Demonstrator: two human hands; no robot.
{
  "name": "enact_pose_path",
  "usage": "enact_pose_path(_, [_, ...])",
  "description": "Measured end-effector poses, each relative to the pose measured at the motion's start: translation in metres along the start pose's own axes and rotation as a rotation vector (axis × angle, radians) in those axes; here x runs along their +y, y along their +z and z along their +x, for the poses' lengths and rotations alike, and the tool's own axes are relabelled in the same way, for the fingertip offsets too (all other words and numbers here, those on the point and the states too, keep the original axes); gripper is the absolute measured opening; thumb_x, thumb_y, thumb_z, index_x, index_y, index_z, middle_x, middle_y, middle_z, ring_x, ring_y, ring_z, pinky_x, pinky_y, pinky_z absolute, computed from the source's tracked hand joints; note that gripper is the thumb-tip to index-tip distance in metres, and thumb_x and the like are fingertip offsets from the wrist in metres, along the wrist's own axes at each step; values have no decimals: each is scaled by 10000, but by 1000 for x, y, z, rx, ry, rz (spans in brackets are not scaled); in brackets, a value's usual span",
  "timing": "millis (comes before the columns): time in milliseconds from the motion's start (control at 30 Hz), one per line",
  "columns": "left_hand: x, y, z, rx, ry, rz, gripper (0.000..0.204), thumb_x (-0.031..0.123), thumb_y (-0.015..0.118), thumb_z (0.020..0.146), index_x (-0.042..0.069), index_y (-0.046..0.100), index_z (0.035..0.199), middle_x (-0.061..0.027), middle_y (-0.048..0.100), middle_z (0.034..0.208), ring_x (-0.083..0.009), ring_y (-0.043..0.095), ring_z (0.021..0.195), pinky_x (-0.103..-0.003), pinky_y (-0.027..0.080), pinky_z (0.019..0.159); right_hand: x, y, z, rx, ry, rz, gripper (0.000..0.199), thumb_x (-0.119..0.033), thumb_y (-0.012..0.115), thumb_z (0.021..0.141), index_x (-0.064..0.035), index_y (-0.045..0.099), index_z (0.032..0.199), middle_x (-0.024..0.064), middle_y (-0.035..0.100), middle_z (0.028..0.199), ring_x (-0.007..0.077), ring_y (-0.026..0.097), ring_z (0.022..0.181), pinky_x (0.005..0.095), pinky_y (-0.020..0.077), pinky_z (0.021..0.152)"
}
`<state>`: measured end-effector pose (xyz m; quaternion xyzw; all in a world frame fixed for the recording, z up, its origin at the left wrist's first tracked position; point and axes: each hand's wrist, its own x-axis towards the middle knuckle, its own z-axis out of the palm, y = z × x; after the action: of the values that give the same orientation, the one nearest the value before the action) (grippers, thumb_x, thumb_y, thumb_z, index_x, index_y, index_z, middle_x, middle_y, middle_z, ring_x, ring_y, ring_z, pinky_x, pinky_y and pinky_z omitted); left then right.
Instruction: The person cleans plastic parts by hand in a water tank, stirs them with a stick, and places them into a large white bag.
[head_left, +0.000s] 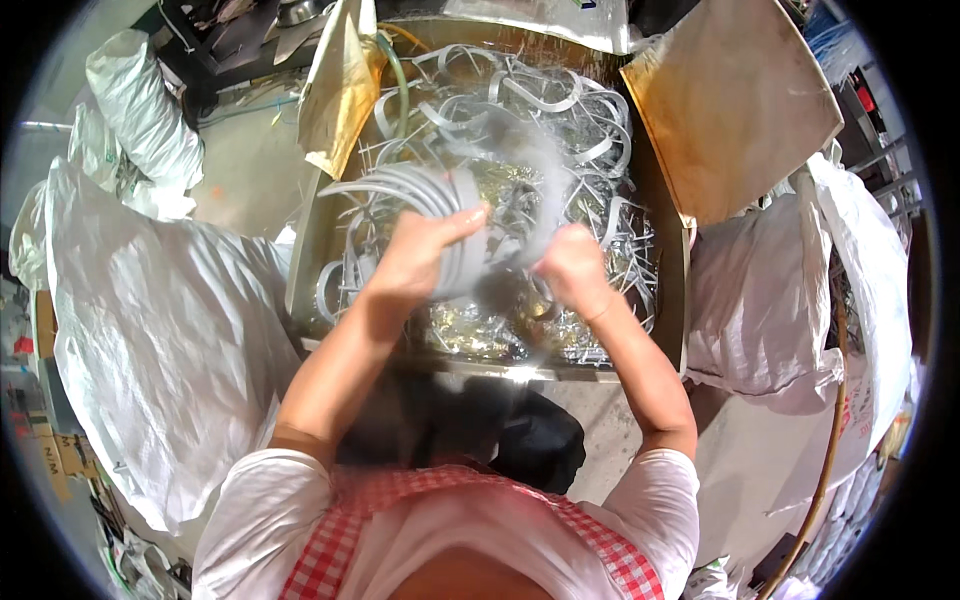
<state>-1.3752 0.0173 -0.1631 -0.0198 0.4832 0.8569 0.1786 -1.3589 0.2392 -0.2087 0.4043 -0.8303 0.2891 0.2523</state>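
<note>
My left hand [415,252] is wrapped round a bundle of curved, pale grey plastic strips [462,240], with their ends fanning out to the left. Opposite it, my right hand [577,270] is closed on a curved grey strip [550,185], which is smeared by motion; whether it holds one strip or more, I cannot tell. Both hands are over a metal tub [520,373] full of tangled strips [540,95] and thin white offcuts [640,245]. Glints between them look like yellowish liquid or clear film.
Stained boards stand at the tub's far left [340,95] and far right [735,110] corners. A green hose [399,80] runs into the tub. Large white sacks flank it on the left [165,330] and right [755,300]. A thin brown pole [835,430] leans at the right.
</note>
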Motion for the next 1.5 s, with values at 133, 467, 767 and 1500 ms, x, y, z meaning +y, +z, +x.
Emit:
enact_pose_path(133, [-8,-24,1,-315,-324,-784,414,217,553,848,-10,484,1187,-145,544,1160,-264,531,1068,-440,419,924,-24,23,-11,-217,33,121,122,-130,656,686,-97,590,783,51,560,639,236,542,637,351,419,617])
enact_pose_path(467, [-30,-32,0,-451,-289,-486,664,222,594,788,44,286,1349,-229,520,1157,-374,533,1058,-482,445,904,-18,14,-15,-470,148,24,191,-243,629,735,-107,599,865,50,598,774,238,558,780,358,422,731])
enact_pose_path(767, [-20,23,-9,-867,-437,163,736,108,674,638,-26,357,1289,-196,572,1108,-284,594,986,-380,455,891,29,18,39,-75,193,-41,575,-252,601,742,-103,445,1275,153,498,1242,338,474,1111,430,323,943])
enact_pose_path(1500, [-15,-49,48,22,151,365,554,504,508,849,28,508,1133,-56,580,981,-124,542,928,-247,424,781,61,33,-26,157,1028,536,310,-179,617,779,28,603,1009,130,640,972,171,594,892,297,457,787])
